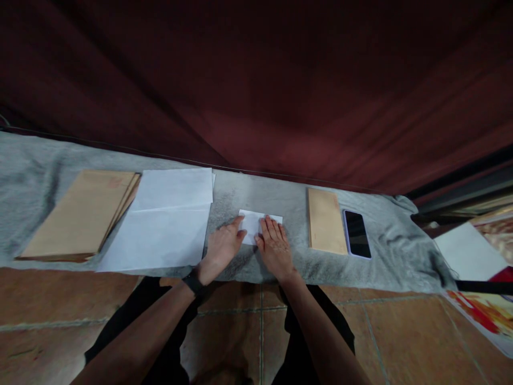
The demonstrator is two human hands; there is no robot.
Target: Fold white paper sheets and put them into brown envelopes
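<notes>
A small folded sheet of white paper (250,222) lies on the grey cloth in front of me. My right hand (274,245) rests flat over its right part, fingers stretched out and thumb apart. At the left edge of the same paper is my left hand (224,243), its index finger and thumb spread apart and touching the sheet. The other fingers of that hand are partly hidden. Larger white sheets (166,227), with a crease across them, lie to the left of my left hand.
A stack of large brown envelopes (82,214) lies at far left. Smaller brown envelopes (325,220) and a phone (357,234) lie to the right. The grey cloth (288,198) covers a narrow surface before a dark red curtain (256,107). Printed sheets (484,315) are at far right.
</notes>
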